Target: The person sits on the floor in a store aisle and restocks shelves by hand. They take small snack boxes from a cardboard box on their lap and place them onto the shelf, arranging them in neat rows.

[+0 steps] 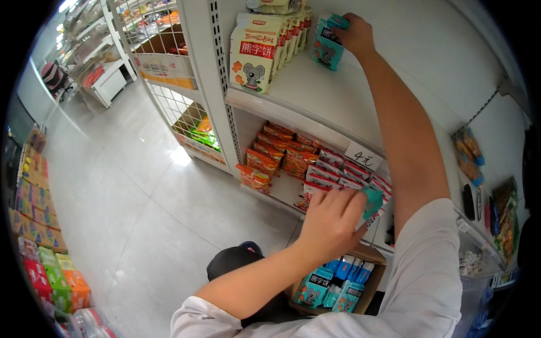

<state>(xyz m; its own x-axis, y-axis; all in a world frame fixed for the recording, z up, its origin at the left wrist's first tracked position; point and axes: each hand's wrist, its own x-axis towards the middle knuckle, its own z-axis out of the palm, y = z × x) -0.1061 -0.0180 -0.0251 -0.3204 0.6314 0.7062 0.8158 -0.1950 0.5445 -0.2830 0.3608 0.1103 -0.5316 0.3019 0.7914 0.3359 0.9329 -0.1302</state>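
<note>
My right hand (357,36) grips the top of a teal koala-print biscuit bag (327,44), which stands upright on the upper white shelf (329,84). To its left is a row of cream koala-print biscuit bags (253,55). Lower down, my left hand (334,219) holds another teal bag (372,203), partly hidden by the fingers, in front of the lower shelf. Below that hand an open cardboard box (374,270) holds several teal biscuit bags (313,289) and blue packets (355,270).
Orange snack bags (262,160) and red-and-silver packets (334,164) fill the lower shelf, under a handwritten price card (363,155). A white wire rack (169,84) with boxes stands left. Stacked cartons (38,203) line the far left floor. More packaged goods (505,219) are at right.
</note>
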